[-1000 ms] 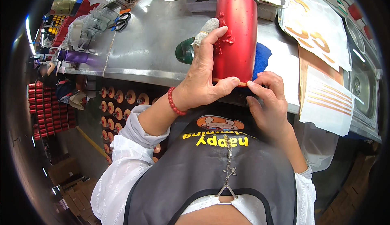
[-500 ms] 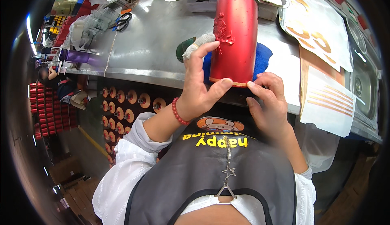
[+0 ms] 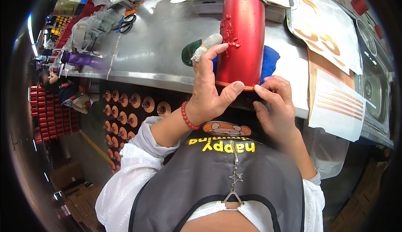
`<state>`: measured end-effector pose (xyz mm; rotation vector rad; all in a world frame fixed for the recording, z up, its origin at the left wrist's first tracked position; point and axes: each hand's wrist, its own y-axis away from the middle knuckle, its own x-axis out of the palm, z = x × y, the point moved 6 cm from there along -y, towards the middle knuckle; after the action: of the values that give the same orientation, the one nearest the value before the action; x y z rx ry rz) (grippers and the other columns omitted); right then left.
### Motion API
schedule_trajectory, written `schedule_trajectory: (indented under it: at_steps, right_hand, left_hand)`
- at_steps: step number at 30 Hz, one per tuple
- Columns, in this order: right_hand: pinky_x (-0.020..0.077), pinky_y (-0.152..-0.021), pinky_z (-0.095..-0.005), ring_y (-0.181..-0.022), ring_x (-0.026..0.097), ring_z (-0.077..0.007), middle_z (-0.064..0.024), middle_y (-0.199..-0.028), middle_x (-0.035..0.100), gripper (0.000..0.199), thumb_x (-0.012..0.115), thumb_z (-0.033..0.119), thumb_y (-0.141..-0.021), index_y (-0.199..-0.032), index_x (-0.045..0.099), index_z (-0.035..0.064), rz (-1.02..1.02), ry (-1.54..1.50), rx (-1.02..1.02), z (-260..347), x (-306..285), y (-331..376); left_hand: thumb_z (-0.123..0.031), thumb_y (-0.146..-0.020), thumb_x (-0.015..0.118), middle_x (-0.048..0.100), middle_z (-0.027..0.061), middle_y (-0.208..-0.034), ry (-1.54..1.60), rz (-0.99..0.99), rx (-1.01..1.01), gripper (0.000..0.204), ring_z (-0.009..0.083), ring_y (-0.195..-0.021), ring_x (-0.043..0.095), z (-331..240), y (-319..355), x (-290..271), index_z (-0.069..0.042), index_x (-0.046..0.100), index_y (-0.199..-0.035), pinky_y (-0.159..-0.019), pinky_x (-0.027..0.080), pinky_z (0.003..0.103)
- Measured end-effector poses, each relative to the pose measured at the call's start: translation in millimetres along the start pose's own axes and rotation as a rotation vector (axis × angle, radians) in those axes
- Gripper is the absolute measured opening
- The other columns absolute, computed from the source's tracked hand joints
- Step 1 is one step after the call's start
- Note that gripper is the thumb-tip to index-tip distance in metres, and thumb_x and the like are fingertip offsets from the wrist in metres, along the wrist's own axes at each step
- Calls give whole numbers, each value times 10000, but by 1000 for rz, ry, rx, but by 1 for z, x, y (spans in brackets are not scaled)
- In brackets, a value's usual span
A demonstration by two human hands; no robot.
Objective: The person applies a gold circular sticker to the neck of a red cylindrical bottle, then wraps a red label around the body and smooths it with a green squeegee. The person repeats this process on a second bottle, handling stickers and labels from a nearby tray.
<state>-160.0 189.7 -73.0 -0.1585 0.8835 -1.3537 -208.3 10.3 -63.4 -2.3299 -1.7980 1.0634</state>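
Note:
A tall red cylinder (image 3: 243, 39) with a raised pattern on its side is held up over the front edge of a steel workbench (image 3: 159, 43). My left hand (image 3: 209, 87) grips its lower left side, thumb pressed under the bottom rim, index finger wrapped in white tape. A red bead bracelet sits on that wrist. My right hand (image 3: 276, 110) pinches the cylinder's bottom right rim with its fingertips. A blue cloth (image 3: 270, 60) and a dark green object (image 3: 189, 52) lie on the bench behind the cylinder.
Printed sheets (image 3: 322, 31) and a striped paper (image 3: 339, 106) lie at the right, beside a steel sink (image 3: 372, 94). Scissors (image 3: 125, 20), bags and a purple bottle (image 3: 77, 58) sit at the left. Rows of round spools (image 3: 125, 106) line the shelf below. Red stacks (image 3: 39, 115) stand far left.
My left hand slid down the cylinder's side toward its bottom rim and the thumb hooked underneath. The cylinder stayed upright; the right hand kept its pinch on the rim.

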Motion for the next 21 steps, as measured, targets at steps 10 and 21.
schedule_trajectory:
  at_steps: [10,21]
  right_hand:
    - [475,-946,-467,-1077,552,-346,-134,-1082,565,566,718,-120,-693,-1216,601,61,7,-4,15,-1,0,1]
    - [475,-900,-383,-1064,564,-299,-149,-1213,581,550,695,-116,-727,-1249,613,36,-58,-69,136,-10,-3,4]
  left_hand:
    - [-210,-922,666,343,175,-1454,90,-21,-26,684,264,-1383,351,5,5,4,61,322,-1448,-1172,262,395]
    - [-190,-822,769,685,-64,-1129,-620,-113,671,315,154,-1186,574,-32,28,1,-280,722,-1120,-1239,154,534]
